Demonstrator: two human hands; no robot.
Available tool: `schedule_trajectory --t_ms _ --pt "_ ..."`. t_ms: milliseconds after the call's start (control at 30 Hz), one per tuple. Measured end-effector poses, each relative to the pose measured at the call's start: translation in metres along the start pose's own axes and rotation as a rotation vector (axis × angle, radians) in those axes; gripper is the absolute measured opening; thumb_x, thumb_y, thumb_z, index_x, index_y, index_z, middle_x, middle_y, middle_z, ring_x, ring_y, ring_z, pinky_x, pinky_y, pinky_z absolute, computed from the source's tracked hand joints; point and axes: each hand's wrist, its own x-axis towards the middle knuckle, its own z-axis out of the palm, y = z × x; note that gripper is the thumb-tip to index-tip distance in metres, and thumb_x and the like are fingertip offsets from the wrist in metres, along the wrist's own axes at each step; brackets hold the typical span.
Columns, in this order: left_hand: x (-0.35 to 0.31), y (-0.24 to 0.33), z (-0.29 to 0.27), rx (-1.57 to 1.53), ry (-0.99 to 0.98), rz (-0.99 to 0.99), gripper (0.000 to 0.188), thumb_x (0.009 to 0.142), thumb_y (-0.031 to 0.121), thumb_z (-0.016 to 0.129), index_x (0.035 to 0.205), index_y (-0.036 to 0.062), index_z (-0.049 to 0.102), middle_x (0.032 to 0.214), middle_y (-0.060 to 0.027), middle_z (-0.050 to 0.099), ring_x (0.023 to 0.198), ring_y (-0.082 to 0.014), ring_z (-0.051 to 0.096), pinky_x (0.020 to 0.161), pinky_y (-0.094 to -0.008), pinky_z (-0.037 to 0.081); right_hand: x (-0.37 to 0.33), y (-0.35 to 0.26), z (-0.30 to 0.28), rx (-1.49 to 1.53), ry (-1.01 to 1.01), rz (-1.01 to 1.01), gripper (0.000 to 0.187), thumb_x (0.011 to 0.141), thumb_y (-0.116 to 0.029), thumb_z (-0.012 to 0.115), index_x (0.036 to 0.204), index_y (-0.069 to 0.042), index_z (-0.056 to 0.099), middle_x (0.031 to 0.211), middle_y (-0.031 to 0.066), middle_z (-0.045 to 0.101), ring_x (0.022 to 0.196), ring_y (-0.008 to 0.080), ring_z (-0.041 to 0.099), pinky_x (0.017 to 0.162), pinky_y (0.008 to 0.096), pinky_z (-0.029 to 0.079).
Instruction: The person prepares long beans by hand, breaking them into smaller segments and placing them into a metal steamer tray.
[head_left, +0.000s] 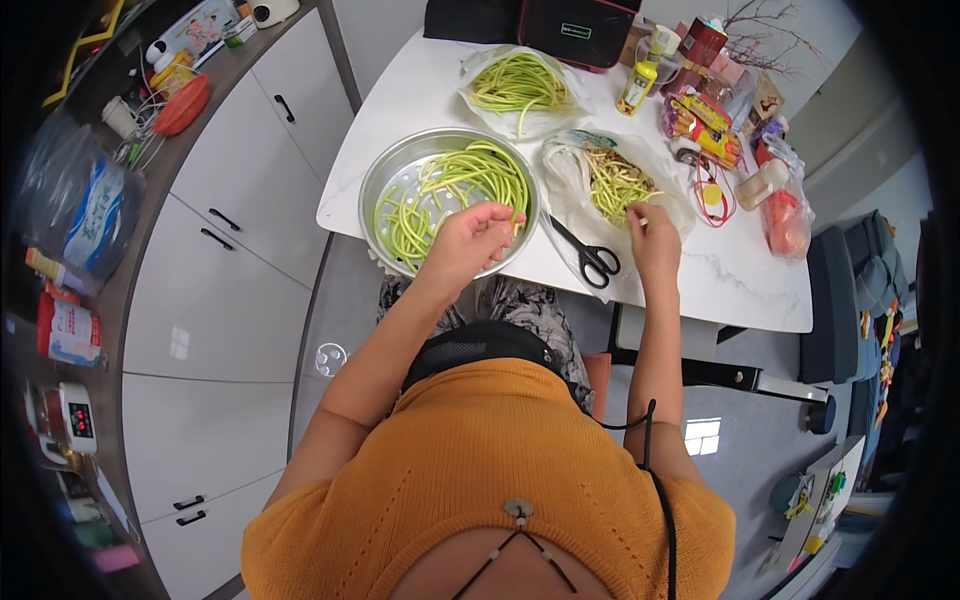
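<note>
My left hand (pixel 470 240) hovers over the near rim of a round metal steamer tray (pixel 385 180) that holds long green stems (pixel 470 175); its fingers pinch a thin green stem piece. My right hand (pixel 652 235) rests at the edge of a clear plastic bag (pixel 570 165) filled with short yellowish trimmings (pixel 615 185), and its fingertips pinch a small piece. Black scissors (pixel 590 258) lie on the white table (pixel 720 275) between my hands.
A second plastic bag of green stems (pixel 518 85) lies further back. A yellow bottle (pixel 640 80), snack packets (pixel 705 115), a red cord (pixel 710 190) and a black bag (pixel 580 30) crowd the far right. White cabinets (pixel 230 270) stand to my left.
</note>
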Motion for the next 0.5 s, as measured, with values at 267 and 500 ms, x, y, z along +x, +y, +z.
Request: schedule_trajectory --t_ms 267,500 --pt "0.004 -0.001 0.003 0.040 -0.005 0.019 0.023 0.090 0.010 0.054 0.110 0.0005 0.061 0.072 0.0022 0.052 0.056 -0.0028 0.043 0.048 -0.0158 0.034 -0.048 -0.018 0.000 0.009 -0.335 -0.148 0.029 0.072 -0.015 0.068 0.100 -0.009 0.063 0.094 0.0103 0.060 0.085 0.0283 0.060 0.073 0.0369 0.048" --pt "0.010 -0.007 0.003 0.119 0.048 -0.005 0.022 0.089 0.010 0.056 0.107 0.0001 0.061 0.069 0.0020 0.051 0.053 -0.0025 0.042 0.046 -0.0164 0.033 -0.045 -0.016 0.000 -0.132 -0.360 -0.178 0.041 0.070 -0.014 0.070 0.110 -0.011 0.059 0.098 0.0093 0.059 0.095 0.0276 0.057 0.077 0.0376 0.047"
